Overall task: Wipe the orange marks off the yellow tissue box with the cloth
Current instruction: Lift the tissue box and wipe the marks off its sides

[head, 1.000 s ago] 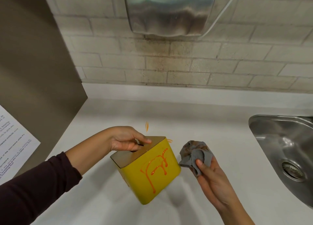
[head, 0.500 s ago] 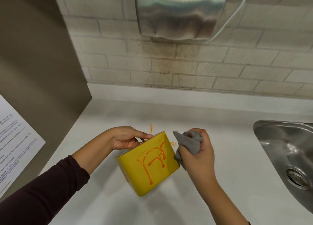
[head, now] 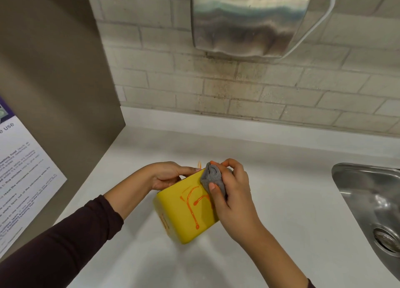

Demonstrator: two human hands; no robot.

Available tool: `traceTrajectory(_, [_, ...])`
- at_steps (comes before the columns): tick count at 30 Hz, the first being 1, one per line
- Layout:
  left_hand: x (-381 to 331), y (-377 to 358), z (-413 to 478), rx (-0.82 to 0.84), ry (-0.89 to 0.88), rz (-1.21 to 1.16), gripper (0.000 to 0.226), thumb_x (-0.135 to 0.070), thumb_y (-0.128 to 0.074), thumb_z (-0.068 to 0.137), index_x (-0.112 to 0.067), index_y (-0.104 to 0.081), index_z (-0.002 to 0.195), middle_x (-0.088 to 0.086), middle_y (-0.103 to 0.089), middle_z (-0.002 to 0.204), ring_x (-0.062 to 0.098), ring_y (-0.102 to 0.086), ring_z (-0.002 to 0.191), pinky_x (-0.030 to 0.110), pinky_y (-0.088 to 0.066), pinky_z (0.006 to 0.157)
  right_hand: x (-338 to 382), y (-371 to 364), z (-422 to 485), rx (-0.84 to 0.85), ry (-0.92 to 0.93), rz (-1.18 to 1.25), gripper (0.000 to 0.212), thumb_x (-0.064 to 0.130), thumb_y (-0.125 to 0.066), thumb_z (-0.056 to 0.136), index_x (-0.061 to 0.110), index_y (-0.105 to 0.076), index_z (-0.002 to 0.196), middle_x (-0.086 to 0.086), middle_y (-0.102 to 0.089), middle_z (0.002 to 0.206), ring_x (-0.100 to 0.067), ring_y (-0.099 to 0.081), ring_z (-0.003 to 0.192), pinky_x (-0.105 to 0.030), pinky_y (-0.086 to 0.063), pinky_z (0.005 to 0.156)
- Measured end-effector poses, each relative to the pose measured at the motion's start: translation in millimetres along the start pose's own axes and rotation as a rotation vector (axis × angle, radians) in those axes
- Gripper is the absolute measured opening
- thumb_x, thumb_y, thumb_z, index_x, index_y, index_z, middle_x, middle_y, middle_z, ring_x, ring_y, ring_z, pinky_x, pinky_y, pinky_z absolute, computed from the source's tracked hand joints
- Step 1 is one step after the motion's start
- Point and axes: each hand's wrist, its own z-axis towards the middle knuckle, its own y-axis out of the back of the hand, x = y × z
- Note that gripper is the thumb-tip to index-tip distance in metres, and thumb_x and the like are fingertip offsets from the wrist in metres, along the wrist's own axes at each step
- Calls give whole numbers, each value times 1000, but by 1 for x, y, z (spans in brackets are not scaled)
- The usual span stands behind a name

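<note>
While the left hand [head: 167, 175] held the far top edge of the yellow box [head: 184, 214], the box sat tilted on the white counter [head: 281, 201], resting on its low corner. Its fingers were curled shut around that edge. A dark sleeve [head: 54, 244] covered the left arm almost to the wrist.

The right hand [head: 232, 192] pressed a gray cloth [head: 211, 176] on the top right part of the box's front face. Its fingers were closed tight on the bunched cloth, with the thumb [head: 214, 192] lying on the near side of it. The cloth touched the box just where the orange marks [head: 193, 203] began.

Most of the orange marks were not wiped off yet. They looked like drippy lines running down the yellow face, with a blob at the bottom of the longest one. A small orange smear [head: 199, 164] also showed on the counter just behind the box.

A shiny metal sink [head: 355, 179] sat to the right, well apart from the box. A silver hand dryer [head: 249, 21] hung on the brick wall [head: 259, 88] above. A paper sign [head: 19, 175] with small print was stuck on the brown panel [head: 54, 71] at the left.
</note>
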Motion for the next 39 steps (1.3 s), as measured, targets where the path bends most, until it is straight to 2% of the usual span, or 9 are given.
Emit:
traceTrajectory(2, [-1,-2,-1,-104,-15,169,59,-50,-59,81,0,-63,112,19,-67,111,27,-64,90,39,-52,88,2,-1,4,-12,-3,-15,41,38,-40,89,30,-47,128,9,-34,126,-8,-36,112,-31,-41,95])
traceTrajectory(5, [-9,-5,-4,-316,-74,510,62,-65,-52,79,-4,-63,76,9,-60,69,18,-54,60,26,-45,60,2,-1,8,-25,5,-15,37,35,-43,88,29,-52,124,12,-36,122,-10,-39,110,-30,-42,92])
traceTrajectory(9, [-12,0,-16,-436,-346,787,48,-56,-45,88,-19,-54,57,-3,-52,56,11,-49,54,24,-38,55,1,-4,12,-40,19,-1,36,31,-46,87,25,-56,121,15,-39,113,-10,-41,103,-24,-39,87])
traceTrajectory(15, [25,15,-45,-188,-564,318,26,-56,-52,81,-36,-63,93,-7,-67,91,6,-65,82,20,-50,73,-3,-5,21,-38,63,11,47,26,-53,85,25,-49,132,9,-50,106,-13,-45,97,-14,-35,84])
traceTrajectory(19, [43,7,-44,-64,-628,147,57,-62,-66,65,-41,-56,118,8,-65,111,23,-64,103,27,-52,80,-8,-2,19,-102,110,66,40,25,-59,84,32,-53,122,13,-50,96,-6,-49,94,-7,-36,82])
traceTrajectory(22, [46,-4,-43,1,-646,23,46,-43,-67,67,-42,-63,113,-6,-69,116,18,-65,105,24,-53,79,-7,-1,17,-75,125,-26,32,33,-53,89,28,-59,119,5,-49,98,-9,-51,90,-16,-42,77])
traceTrajectory(29, [48,-12,-41,-52,-649,-60,39,-28,-64,73,-39,-67,109,-2,-69,117,23,-65,107,31,-55,86,5,-3,13,-96,128,-228,39,45,-36,91,22,-65,104,3,-58,86,-12,-55,66,-22,-43,53])
traceTrajectory(34, [47,-14,-42,-68,-636,-42,44,-39,-67,63,-41,-68,107,-6,-69,115,22,-66,104,30,-55,80,0,5,-1,-146,-71,-11,16,64,-42,80,54,-43,92,34,-56,78,12,-57,79,-2,-42,58])
traceTrajectory(39, [47,-15,-41,-92,-624,-19,45,-40,-68,64,-41,-67,109,-3,-68,119,24,-65,106,36,-54,87,1,-8,-11,-255,-52,-39,31,55,-45,83,28,-56,91,28,-54,79,18,-53,81,-1,-41,63])
